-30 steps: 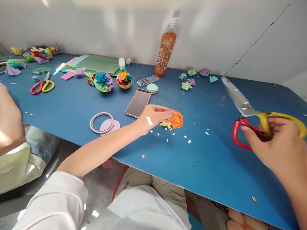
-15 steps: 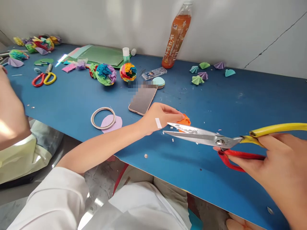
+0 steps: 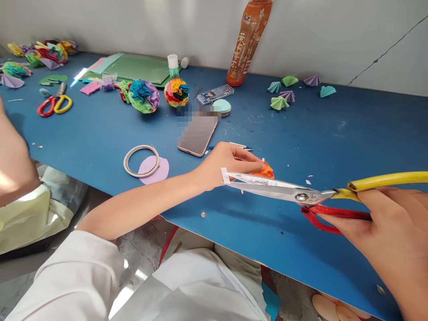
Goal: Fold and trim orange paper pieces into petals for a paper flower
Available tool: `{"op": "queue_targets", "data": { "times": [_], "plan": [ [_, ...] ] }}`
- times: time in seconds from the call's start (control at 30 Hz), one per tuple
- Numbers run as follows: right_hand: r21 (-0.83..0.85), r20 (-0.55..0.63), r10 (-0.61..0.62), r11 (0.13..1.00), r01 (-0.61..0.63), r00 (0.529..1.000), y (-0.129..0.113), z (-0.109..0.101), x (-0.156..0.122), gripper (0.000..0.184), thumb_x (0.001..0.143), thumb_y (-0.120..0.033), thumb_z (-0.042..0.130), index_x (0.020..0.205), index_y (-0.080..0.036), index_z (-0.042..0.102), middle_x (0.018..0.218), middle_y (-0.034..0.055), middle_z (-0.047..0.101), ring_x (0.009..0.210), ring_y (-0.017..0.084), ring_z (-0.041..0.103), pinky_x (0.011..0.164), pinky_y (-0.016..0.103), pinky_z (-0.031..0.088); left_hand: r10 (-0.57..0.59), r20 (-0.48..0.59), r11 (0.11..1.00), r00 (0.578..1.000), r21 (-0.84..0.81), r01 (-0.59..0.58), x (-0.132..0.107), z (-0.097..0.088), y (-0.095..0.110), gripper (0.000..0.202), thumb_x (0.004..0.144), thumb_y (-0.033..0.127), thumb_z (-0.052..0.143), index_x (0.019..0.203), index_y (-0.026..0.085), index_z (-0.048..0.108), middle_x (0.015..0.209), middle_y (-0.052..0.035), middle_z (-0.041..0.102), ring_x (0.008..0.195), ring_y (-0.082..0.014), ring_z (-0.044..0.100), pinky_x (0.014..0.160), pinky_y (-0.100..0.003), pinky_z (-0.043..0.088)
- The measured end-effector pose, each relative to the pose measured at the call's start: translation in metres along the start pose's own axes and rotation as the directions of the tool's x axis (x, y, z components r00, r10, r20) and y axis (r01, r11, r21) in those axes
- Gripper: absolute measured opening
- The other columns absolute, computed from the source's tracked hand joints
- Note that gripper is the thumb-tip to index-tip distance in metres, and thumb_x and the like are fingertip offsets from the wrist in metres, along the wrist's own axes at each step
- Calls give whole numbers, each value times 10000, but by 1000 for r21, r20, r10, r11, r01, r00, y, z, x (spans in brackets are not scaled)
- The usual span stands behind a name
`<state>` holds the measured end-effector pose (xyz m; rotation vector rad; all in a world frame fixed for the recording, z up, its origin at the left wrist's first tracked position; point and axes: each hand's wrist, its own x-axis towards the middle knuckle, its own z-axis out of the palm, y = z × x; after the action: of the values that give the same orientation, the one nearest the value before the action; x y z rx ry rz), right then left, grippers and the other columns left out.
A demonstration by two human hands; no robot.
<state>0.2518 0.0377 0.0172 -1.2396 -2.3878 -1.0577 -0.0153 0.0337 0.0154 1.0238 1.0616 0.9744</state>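
My left hand [image 3: 223, 166] rests on the blue table [image 3: 100, 133] and pinches an orange folded paper piece [image 3: 266, 170] between its fingertips. A small white strip of tape sits at the side of that hand. My right hand [image 3: 389, 232] grips the scissors [image 3: 294, 192] by their red and yellow handles. The blades point left, slightly parted, with their tips touching the white strip next to my left hand. The blades lie just in front of the orange piece.
A phone [image 3: 198, 133], a tape ring [image 3: 141, 160] on a lilac paper circle, paper flower balls [image 3: 143, 96], a second pair of scissors [image 3: 55, 104], a drink bottle [image 3: 245, 44], folded paper fans [image 3: 280, 102] and green sheets [image 3: 137, 71] lie on the table. Another person's arm [image 3: 13, 165] is at the left.
My right hand swung the scissors from pointing up and away to pointing left at my left hand. The blade tips now reach the white strip. The left hand stayed on the orange piece.
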Motion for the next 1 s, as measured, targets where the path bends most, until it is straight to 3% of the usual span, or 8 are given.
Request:
{"op": "queue_targets", "data": {
  "times": [0.33,0.5,0.73,1.0],
  "plan": [
    [-13,-134,-165,986,165,977,-1,-1,0,326,928,-375,388,698,-213,551,499,22,441,510,175,424,399,235,230,17,24,997,1000,75,-18,-1,0,-2,90,733,183,686,706,115,738,685,-24,678,525,-49,517,451,-178,358],
    [27,-143,-213,975,219,966,-2,-1,-1,278,926,-328,413,706,-205,530,471,-4,415,472,164,396,412,242,249,33,17,994,999,108,-35,-3,1,1,103,723,218,706,718,121,742,677,-16,669,534,-50,512,447,-177,343],
    [115,19,-171,979,168,985,0,-5,-10,279,941,-322,318,815,-212,542,661,68,577,635,195,512,532,262,362,72,-28,983,997,174,-66,1,2,-4,102,717,223,710,704,126,737,730,-35,682,625,-85,578,526,-198,407],
    [225,241,-61,974,5,969,-17,-33,-9,346,951,-407,222,835,-226,494,750,97,526,683,228,504,588,329,363,105,-31,953,994,287,-91,0,3,-3,136,716,246,698,735,118,740,697,-39,684,584,-84,559,540,-212,419]
  ]
}}
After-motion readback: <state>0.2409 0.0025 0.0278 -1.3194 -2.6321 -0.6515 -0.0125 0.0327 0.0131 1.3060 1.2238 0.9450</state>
